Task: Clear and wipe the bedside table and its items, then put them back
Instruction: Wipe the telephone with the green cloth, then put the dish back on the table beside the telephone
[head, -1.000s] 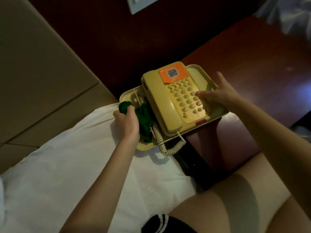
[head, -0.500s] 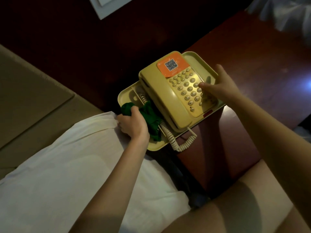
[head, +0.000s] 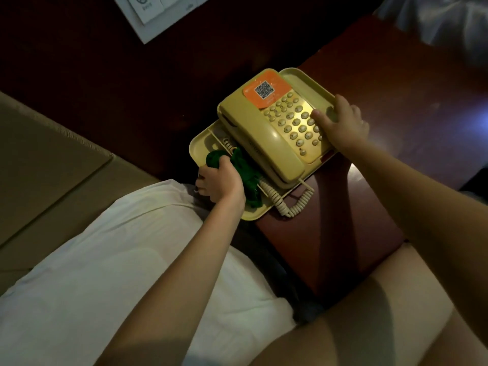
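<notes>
A cream telephone [head: 266, 136] with an orange QR sticker sits on a cream plastic tray [head: 203, 140]. The tray lies partly on the dark red bedside table [head: 409, 96] and juts out over its left edge. My left hand [head: 217, 182] grips a green cloth [head: 244, 170] bunched on the tray's left part, beside the handset. My right hand [head: 340, 125] holds the phone's right side, thumb on the keypad, fingers over the tray's right rim. The coiled cord [head: 287, 200] hangs off the tray's front edge.
A white pillow [head: 118, 260] lies at the lower left, against a tan padded headboard [head: 45, 165]. A white switch plate [head: 155, 11] is on the dark wall behind. White bedding [head: 446, 19] shows at the top right. My bare legs fill the lower right.
The tray with the phone has slid right, further onto the table. My left hand with the cloth has stayed on the tray's left part, and my right hand keeps its hold.
</notes>
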The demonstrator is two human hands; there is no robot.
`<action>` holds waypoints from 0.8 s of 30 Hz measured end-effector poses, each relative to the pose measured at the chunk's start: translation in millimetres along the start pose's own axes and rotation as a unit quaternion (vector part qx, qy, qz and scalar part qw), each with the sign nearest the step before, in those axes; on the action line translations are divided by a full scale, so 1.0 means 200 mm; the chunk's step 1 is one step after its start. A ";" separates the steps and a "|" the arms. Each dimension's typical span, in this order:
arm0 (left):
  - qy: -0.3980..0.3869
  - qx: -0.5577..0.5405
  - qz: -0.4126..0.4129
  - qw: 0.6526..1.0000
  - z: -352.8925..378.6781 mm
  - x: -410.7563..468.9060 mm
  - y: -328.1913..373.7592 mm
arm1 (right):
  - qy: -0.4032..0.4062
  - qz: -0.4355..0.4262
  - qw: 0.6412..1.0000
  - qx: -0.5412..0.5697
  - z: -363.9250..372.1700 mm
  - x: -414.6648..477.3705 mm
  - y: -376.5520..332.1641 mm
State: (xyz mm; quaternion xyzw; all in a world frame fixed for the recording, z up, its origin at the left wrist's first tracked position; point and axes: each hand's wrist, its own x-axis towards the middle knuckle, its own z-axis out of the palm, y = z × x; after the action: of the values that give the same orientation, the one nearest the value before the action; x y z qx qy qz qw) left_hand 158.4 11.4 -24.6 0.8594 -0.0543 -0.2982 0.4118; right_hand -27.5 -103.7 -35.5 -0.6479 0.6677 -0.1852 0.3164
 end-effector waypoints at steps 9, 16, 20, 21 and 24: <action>-0.065 -0.067 -0.026 0.995 -0.08 -0.04 0.02 | 0.072 -0.036 0.996 -0.041 0.04 -0.26 -0.01; -0.030 -0.159 0.034 0.986 -0.21 -0.22 0.04 | 0.100 -0.070 0.992 -0.019 -0.01 -0.54 -0.04; -0.076 -0.227 0.076 0.968 -0.28 -0.49 0.06 | 0.105 -0.067 0.990 0.067 -0.05 -0.72 -0.08; -0.084 -0.238 0.083 0.964 -0.29 -0.56 0.07 | 0.075 -0.044 0.990 0.107 -0.06 -0.77 -0.09; -0.157 -0.262 0.091 0.948 -0.28 -0.74 0.08 | -0.040 0.050 0.944 0.324 -0.11 -0.92 -0.11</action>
State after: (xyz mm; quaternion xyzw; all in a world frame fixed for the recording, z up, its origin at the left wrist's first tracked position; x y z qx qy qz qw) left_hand 70.7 89.9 83.7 0.6547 -0.1167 -0.3943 0.6342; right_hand -32.5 71.4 29.6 -0.4829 0.5901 -0.3494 0.5446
